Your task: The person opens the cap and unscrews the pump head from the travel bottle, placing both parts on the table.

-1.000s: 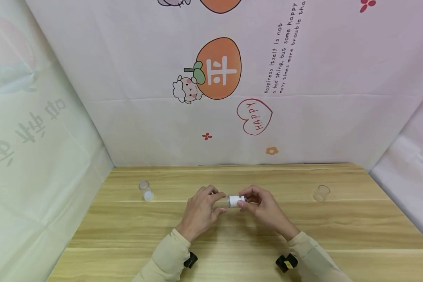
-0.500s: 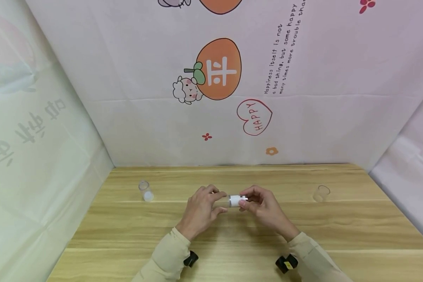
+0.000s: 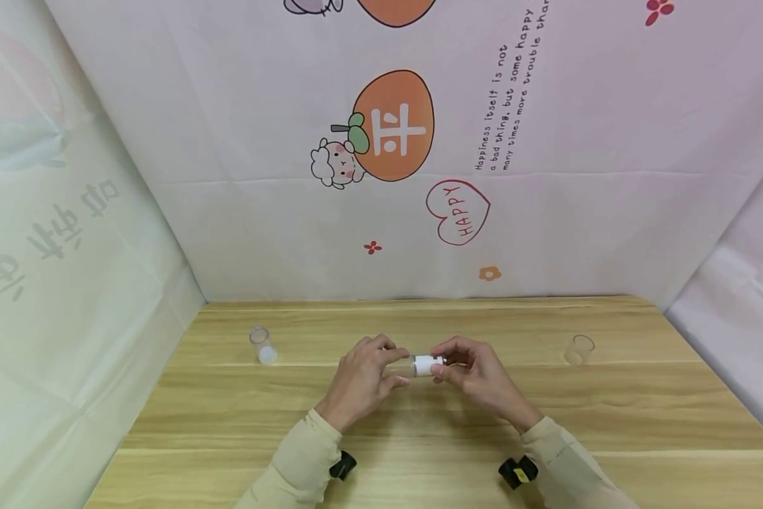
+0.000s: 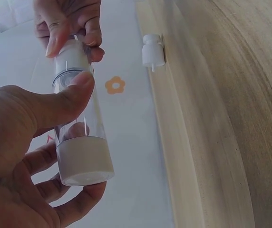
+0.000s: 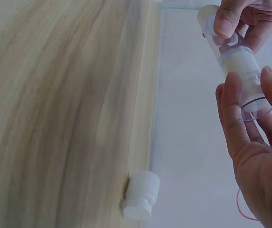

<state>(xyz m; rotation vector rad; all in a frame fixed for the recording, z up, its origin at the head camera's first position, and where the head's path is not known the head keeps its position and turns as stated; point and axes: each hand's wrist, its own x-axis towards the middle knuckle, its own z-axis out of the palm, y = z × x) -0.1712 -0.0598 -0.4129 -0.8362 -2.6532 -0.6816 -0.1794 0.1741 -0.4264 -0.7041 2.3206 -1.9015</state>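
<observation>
The bottle (image 4: 96, 124) is held roughly level above the surface (image 3: 419, 459): the left grip (image 3: 360, 378) clasps its clear body, and the right grip (image 3: 473, 375) pinches the white top (image 4: 72, 58) at the bottle's right end. The step looks like working that top against the body; whether it is going on or coming off cannot be told. To do it well, let the left grip only steady the bottle, firm enough to stop it spinning yet gentle on the clear wall, taking care that the white base (image 4: 84, 159) at the bottle's left end does not twist too. Keep the top in line with the bottle, since a tilt would probably bind at the dark ring (image 4: 64, 74), and press evenly from opposite sides. Small, smooth parts may slip, so go slowly: the loose white part (image 4: 153, 53) on the surface beyond the bottle could be knocked, while the clear container (image 3: 266, 353) well left of the bottle and the clear cup (image 3: 575, 351) well right of it seem safe
</observation>
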